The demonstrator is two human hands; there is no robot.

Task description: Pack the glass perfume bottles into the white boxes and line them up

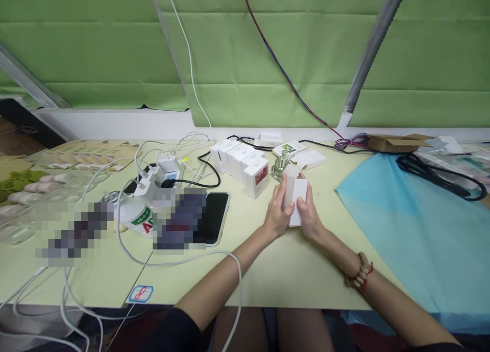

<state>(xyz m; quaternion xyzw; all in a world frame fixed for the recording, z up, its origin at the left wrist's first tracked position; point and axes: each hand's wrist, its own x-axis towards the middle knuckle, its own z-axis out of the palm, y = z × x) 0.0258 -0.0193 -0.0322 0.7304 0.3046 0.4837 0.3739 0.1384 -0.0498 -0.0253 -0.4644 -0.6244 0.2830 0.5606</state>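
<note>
Between my two hands, just above the table, is a small white cardboard box [297,203] with flaps standing up at its far end. My left hand [278,209] grips its left side, thumb across the face. Fingers of my right hand [309,209] wrap the right side, with that thumb also on the face. Beyond the box stands a clear glass piece [281,163], partly hidden. A row of white boxes [239,158] stands to the left of it, the nearest box [256,177] bearing a red picture. What the held box contains cannot be seen.
A phone [216,217], a white bottle [136,214] and a power strip [149,183] with tangled cables lie left. Flat white cartons [308,158] lie behind. A blue sheet [417,240], a coiled black cable [436,176] and an open brown box [400,142] are right. A white cable [179,264] crosses my left forearm.
</note>
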